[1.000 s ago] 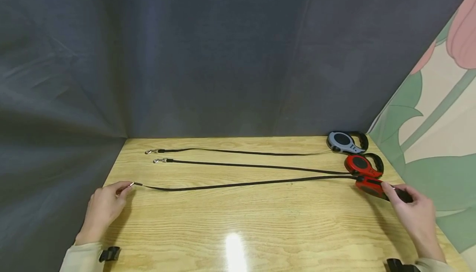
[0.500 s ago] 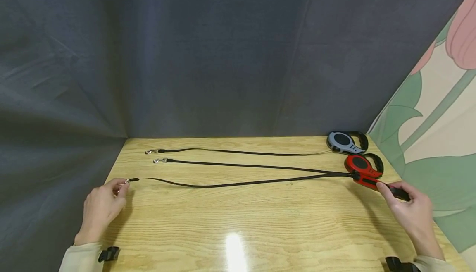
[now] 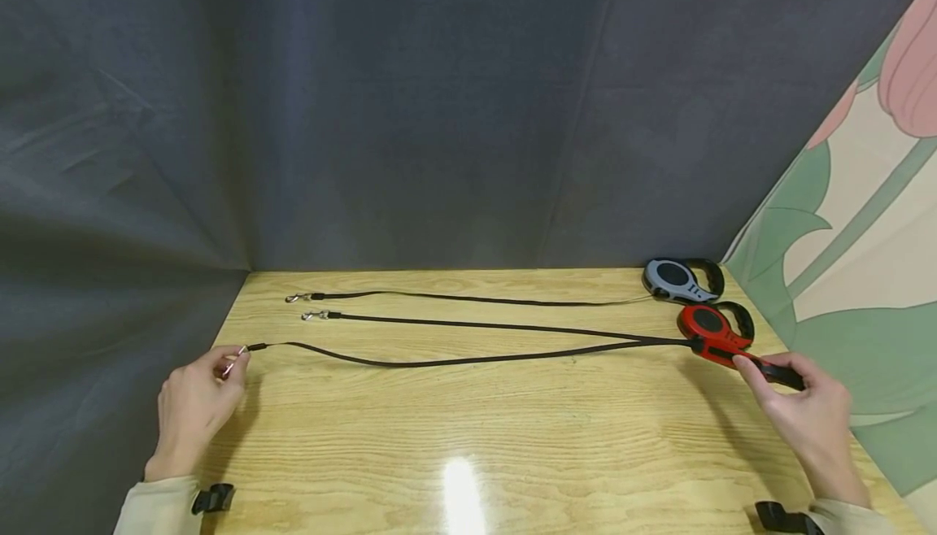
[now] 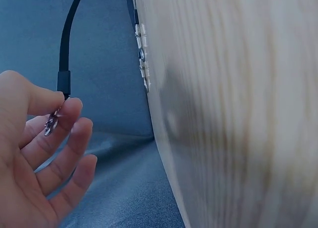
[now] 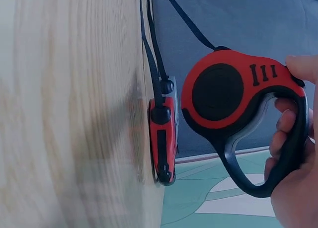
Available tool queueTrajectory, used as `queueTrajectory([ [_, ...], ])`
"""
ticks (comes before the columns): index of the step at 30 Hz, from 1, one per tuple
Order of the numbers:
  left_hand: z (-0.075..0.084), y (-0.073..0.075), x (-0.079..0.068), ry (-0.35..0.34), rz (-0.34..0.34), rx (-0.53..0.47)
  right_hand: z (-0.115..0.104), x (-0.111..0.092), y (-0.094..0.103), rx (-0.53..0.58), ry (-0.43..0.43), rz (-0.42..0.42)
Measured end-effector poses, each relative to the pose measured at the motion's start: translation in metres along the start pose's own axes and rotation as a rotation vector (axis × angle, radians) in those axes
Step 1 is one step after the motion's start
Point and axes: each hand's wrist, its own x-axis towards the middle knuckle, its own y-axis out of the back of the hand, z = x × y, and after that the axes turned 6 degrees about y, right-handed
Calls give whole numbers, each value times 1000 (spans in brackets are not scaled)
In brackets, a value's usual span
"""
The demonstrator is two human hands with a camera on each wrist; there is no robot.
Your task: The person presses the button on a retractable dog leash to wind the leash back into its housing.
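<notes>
My left hand (image 3: 192, 409) pinches the small metal clip (image 4: 51, 123) of a retractable dog leash between thumb and forefinger, at the table's left side. From the clip, the black strap (image 3: 432, 363) sags across to a red-and-black leash case (image 5: 237, 119) at the right. My right hand (image 3: 808, 413) grips that case by its black loop handle, fingers through the loop, and holds it above the wood with its edge upward. In the right wrist view the held case is apart from the table. Behind it lies a second red retractable leash (image 3: 688, 322), partly covered in the head view.
A grey-blue retractable leash (image 3: 659, 278) lies at the back right corner. Both lying leashes have straps stretched leftward, ending in metal clips (image 3: 315, 315) at the back left. A dark curtain (image 3: 439, 112) borders the back and left; a flowered cloth (image 3: 842, 275) hangs right.
My left hand has drifted left and slightly back with the clip. The right hand has shifted a little left, turning the held case and bringing it nearer the second red leash in the head view.
</notes>
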Motion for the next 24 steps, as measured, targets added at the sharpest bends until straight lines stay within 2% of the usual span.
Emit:
queueTrajectory([
  [6,0,0,0,11,15,-7,-4,0,-1,40,-7,-7],
  [10,0,0,0,13,20,-8,-5,-1,-2,67,8,24],
  [17,0,1,1,25,25,-10,-7,-1,-4,80,75,55],
  [20,0,1,0,31,31,-13,-6,-1,-3,80,33,33],
  [24,0,2,0,32,39,-18,-2,0,2,4,-56,-70],
])
